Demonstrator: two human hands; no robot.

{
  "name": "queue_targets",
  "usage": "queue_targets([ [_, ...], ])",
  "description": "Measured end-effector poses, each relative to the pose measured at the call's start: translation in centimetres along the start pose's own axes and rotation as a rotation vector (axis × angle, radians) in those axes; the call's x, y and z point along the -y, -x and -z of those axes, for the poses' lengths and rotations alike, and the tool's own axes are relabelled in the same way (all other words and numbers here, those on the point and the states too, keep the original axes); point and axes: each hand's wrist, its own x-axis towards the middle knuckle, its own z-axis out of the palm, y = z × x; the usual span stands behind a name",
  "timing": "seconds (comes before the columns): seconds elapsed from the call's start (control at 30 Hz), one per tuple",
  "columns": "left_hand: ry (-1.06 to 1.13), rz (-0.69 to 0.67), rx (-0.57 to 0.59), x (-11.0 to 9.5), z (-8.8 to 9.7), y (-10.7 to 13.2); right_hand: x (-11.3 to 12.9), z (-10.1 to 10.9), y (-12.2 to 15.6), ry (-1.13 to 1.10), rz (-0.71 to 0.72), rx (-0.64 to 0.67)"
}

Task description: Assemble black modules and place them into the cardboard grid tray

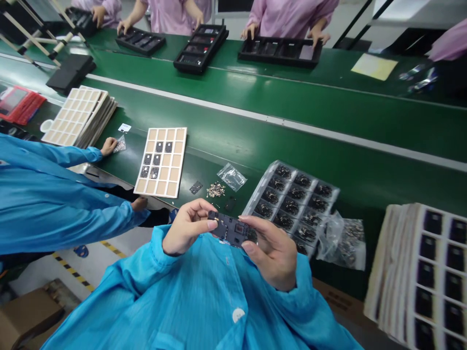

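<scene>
Between my two hands, close to my chest, is a small flat black plastic part (230,229) with cutouts and small metal bits. My left hand (189,224) pinches its left end between thumb and fingers. The right end is gripped by my right hand (273,250), thumb below and index finger above. Just beyond lie a heap of small metal pieces (216,189), a clear plastic bag (232,176) and a dark flat part (196,187). A divided clear tray (268,182) filled with dark parts sits beside my right hand.
A partitioned board (171,163) holds several black parts. Left stands a stack of similar boards (75,116), near a co-worker in a blue sleeve (73,150). Filled boards (408,243) and a bag of small parts (352,240) are on the right. Across the green bench (321,107), people handle black trays (279,51).
</scene>
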Motion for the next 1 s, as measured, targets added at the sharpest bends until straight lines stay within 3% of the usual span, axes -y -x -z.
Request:
queue_targets([
  [0.43, -0.072, -0.088, -0.019, -0.7, 0.2, 1.0, 0.0, -0.5, 0.1, -0.022, -0.05, 0.008],
  [0.53, -0.171, -0.118, -0.063, -0.4, 1.2, 0.5, -0.3, -0.7, -0.3, 0.031, -0.06, 0.029],
  [0.63, -0.313, -0.043, -0.207, 1.2, 4.4, -0.9, -1.3, -0.7, -0.2, 0.138, -0.065, 0.019],
  [0.73, -0.304, 0.135, -0.509, 3.8, 9.5, -2.9, -2.8, -0.3, 0.7, 0.16, -0.129, -0.042],
  [0.83, -0.29, 0.185, -0.775, 5.7, 14.9, -4.8, -4.1, 0.1, 1.7, 0.135, -0.213, -0.057],
  [1.0, -0.356, 0.122, -0.996, 4.9, 21.6, -8.1, -4.7, -0.6, 1.6, 0.137, -0.276, -0.003],
])
